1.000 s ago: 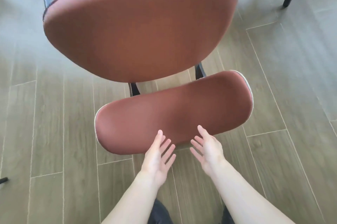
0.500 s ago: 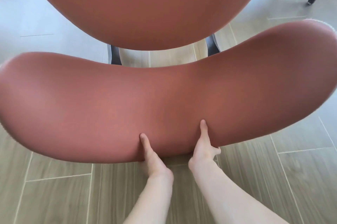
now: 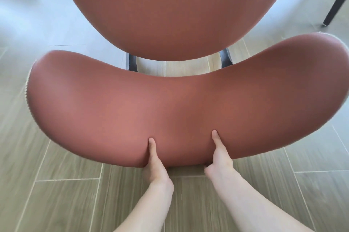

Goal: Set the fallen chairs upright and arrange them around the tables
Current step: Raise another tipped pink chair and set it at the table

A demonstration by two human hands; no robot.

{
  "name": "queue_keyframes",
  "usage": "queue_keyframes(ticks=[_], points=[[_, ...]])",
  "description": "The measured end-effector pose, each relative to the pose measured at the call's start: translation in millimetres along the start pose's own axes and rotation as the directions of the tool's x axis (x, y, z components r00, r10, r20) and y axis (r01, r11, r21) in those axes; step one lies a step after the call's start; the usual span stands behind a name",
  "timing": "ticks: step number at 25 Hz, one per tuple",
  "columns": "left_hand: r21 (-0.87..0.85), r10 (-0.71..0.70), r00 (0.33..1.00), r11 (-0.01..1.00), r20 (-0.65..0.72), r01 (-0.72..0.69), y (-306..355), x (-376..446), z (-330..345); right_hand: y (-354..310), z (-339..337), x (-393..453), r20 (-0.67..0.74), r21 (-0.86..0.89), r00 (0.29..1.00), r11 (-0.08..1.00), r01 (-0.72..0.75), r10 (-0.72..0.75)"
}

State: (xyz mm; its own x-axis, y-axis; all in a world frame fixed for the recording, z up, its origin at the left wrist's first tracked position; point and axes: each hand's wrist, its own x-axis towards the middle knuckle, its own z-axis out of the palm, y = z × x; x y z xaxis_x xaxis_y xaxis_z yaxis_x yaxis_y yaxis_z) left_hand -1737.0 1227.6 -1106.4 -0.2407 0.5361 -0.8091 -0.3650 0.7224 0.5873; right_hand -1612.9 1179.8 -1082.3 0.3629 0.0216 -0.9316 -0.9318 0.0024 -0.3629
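Both grasping chair backrest (image 3: 188, 110) lower edge at frame centre: left hand (image 3: 154, 167), right hand (image 3: 219, 160), thumbs on top

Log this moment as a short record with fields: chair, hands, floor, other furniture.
chair: red-brown chair, upright, backrest nearest the camera, seat beyond it
left hand: grip on the backrest's lower edge, thumb on front
right hand: same grip, right of the left hand
floor: wood-look planks
other furniture: black leg at upper right

chair backrest (image 3: 179, 110) before seat (image 3: 162, 10), table leg (image 3: 337, 1) far right
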Motion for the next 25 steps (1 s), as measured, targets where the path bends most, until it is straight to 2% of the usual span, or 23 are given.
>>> queue_keyframes(ticks=[4, 7, 14, 20, 23, 24, 25], points=[[0.02, -0.002, 1.0, 1.0, -0.017, 0.002, 25, -35, -1, -23, -11, -30, 0.056, -0.064, 0.998, 0.998, 0.006, -0.003], [0.048, 0.003, 0.999, 0.999, -0.032, -0.002, 63, -95, 3, -50, -17, -85, 0.046, -0.127, 0.998, 0.991, 0.051, -0.046], [0.166, -0.006, 0.997, 0.986, -0.078, 0.018, 156, -252, 8, -128, -19, -253, -0.069, -0.261, 0.985, 0.956, 0.137, -0.16], [0.303, 0.073, 0.983, 0.953, -0.17, -0.019, 246, -359, 2, -180, -11, -396, -0.234, -0.41, 0.936, 0.899, 0.152, -0.265], [0.367, 0.103, 0.97, 0.93, -0.218, -0.016, 287, -406, 2, -209, 4, -464, -0.253, -0.545, 0.936, 0.836, 0.072, -0.246], [0.387, 0.108, 0.969, 0.922, -0.224, -0.014, 296, -417, 4, -220, 8, -484, -0.265, -0.612, 0.923, 0.788, 0.064, -0.281], [0.393, 0.112, 0.969, 0.919, -0.222, -0.016, 303, -422, 3, -226, 9, -499, -0.254, -0.721, 0.89, 0.688, 0.088, -0.38]])
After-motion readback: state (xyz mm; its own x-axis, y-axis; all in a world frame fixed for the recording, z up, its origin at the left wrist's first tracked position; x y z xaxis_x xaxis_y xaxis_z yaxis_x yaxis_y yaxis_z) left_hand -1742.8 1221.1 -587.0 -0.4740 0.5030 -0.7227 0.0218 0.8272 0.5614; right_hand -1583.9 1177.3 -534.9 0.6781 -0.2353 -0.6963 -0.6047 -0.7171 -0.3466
